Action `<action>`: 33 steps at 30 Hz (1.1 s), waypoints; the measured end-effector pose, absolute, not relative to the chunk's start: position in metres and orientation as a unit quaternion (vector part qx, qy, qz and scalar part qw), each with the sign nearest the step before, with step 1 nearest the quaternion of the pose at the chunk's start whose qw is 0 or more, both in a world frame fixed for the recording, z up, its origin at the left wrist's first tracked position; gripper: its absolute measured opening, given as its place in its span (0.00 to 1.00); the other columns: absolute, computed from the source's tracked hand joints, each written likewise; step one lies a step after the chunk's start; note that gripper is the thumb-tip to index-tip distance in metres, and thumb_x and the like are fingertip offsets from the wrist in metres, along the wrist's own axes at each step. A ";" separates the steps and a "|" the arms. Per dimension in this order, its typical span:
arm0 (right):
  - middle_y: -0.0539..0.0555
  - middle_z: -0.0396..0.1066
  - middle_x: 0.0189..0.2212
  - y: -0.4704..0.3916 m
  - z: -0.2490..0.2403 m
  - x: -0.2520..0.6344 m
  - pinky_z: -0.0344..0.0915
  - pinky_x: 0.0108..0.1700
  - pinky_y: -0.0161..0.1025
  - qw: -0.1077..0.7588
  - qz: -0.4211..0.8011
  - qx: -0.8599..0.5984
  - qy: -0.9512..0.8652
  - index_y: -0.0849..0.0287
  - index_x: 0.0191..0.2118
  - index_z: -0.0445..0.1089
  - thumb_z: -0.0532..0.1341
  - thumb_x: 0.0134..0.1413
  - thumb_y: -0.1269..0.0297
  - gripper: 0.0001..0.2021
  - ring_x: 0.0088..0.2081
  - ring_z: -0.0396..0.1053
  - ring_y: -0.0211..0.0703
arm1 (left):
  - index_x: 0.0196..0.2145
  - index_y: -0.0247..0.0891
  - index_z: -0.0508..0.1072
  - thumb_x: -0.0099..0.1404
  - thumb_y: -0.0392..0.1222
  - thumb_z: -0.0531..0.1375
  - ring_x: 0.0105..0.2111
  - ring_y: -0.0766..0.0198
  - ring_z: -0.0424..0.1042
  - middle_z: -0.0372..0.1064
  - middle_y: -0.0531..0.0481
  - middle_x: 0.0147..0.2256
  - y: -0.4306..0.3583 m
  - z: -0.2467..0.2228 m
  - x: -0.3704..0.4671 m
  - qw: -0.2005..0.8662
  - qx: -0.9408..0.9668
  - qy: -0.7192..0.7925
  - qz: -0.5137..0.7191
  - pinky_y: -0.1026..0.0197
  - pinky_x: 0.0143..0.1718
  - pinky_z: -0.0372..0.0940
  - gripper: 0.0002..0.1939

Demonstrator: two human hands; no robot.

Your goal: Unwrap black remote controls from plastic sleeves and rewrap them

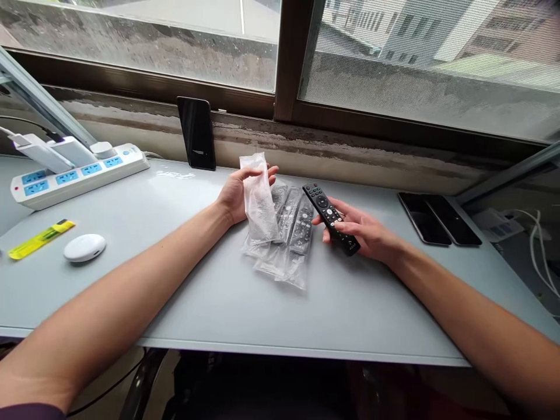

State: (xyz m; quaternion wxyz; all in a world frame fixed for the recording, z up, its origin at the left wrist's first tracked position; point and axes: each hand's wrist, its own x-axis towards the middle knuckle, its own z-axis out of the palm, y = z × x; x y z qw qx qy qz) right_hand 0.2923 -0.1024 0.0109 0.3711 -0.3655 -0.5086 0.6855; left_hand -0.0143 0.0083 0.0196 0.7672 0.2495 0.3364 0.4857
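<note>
My right hand [356,230] grips a black remote control [326,207] by its lower half, thumb on the buttons and the remote tilted to the upper left. Pinched under the thumb of my left hand [240,189] is a translucent plastic sleeve [261,204], which hangs limp and looks flat. Between my hands several more remotes in clear plastic sleeves [289,224] lie side by side on the grey table [245,309]. The hanging sleeve covers part of the leftmost of them.
A white power strip [90,178] with plugged-in chargers lies at the left, near a yellow packet [41,239] and a white oval case [84,248]. One phone [196,133] leans on the window wall. Two dark phones [440,219] lie at the right.
</note>
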 end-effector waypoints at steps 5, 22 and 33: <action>0.57 0.87 0.52 -0.105 0.014 0.294 0.79 0.41 0.38 0.346 0.691 -0.369 -0.516 0.51 0.64 0.81 0.78 0.66 0.54 0.24 0.38 0.85 0.44 | 0.61 0.32 0.78 0.67 0.37 0.62 0.22 0.65 0.76 0.84 0.45 0.35 0.009 0.023 -0.016 0.797 0.222 0.350 0.439 0.67 0.20 0.69 0.25; 0.57 0.88 0.41 -0.109 0.018 0.293 0.74 0.33 0.33 0.260 0.648 -0.375 -0.610 0.55 0.60 0.84 0.78 0.66 0.56 0.20 0.40 0.87 0.48 | 0.62 0.37 0.80 0.84 0.62 0.55 0.48 0.54 0.87 0.85 0.37 0.54 0.015 0.009 -0.008 0.727 0.245 0.359 0.532 0.62 0.42 0.81 0.29; 0.57 0.87 0.42 -0.108 0.020 0.290 0.81 0.36 0.39 0.307 0.689 -0.374 -0.540 0.55 0.61 0.85 0.78 0.65 0.55 0.22 0.37 0.88 0.50 | 0.66 0.33 0.78 0.78 0.49 0.62 0.37 0.57 0.87 0.87 0.39 0.46 0.011 0.015 -0.013 0.746 0.222 0.340 0.527 0.63 0.33 0.81 0.26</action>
